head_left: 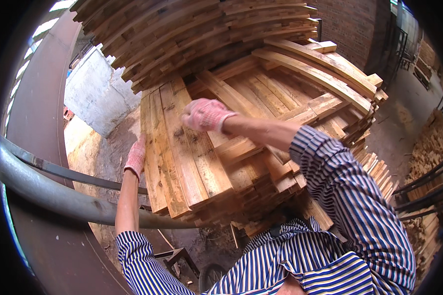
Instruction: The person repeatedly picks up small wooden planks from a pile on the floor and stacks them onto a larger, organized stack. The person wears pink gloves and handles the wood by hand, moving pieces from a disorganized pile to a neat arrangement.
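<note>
Both my hands wear pink-and-white knitted gloves. My left hand lies along the outer left edge of a row of wooden boards, its fingers stretched out against the side of the outermost board. Over the same boards is my right hand, its fingers curled closed; whether anything is in them I cannot make out. The boards lie side by side on top of a stack, light brown with dark knots and stains. To their right, crosswise wooden battens rest over more planks.
A tall pile of planks rises behind the stack. On the left, a thick grey metal pipe curves past a brown steel column. A whitish block stands beyond. More cut wood lies at the far right, near a brick wall.
</note>
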`<move>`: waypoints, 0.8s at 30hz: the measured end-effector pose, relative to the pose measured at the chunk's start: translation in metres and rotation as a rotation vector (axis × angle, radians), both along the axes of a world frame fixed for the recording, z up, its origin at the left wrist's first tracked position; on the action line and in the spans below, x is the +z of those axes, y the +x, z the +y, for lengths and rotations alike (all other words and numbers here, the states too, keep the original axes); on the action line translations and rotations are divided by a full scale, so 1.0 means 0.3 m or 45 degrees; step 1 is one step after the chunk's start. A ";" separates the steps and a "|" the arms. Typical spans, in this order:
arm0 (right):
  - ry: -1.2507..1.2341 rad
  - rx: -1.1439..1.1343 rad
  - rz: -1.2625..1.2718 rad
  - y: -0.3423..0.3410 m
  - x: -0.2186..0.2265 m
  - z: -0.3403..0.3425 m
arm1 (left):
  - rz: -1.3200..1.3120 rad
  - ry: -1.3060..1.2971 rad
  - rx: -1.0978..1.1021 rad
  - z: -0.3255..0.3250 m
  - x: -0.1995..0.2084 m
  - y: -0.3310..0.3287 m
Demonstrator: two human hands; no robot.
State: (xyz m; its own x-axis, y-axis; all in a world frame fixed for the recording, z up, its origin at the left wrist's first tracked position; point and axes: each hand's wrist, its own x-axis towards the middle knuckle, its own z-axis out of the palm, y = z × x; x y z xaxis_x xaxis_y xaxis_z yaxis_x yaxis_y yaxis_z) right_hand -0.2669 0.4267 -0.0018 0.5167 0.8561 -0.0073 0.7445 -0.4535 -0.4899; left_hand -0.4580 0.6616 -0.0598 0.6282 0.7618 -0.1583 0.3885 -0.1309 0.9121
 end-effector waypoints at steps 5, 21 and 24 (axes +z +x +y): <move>0.224 -0.244 -0.497 0.118 -0.065 -0.092 | -0.041 -0.024 0.039 0.082 0.013 -0.105; 0.291 -0.745 -0.988 0.614 -0.057 -0.415 | 0.027 0.419 -0.284 0.264 -0.033 -0.165; -0.154 -0.936 -0.432 0.934 0.020 -0.768 | -0.014 0.162 -0.159 0.194 -0.062 -0.094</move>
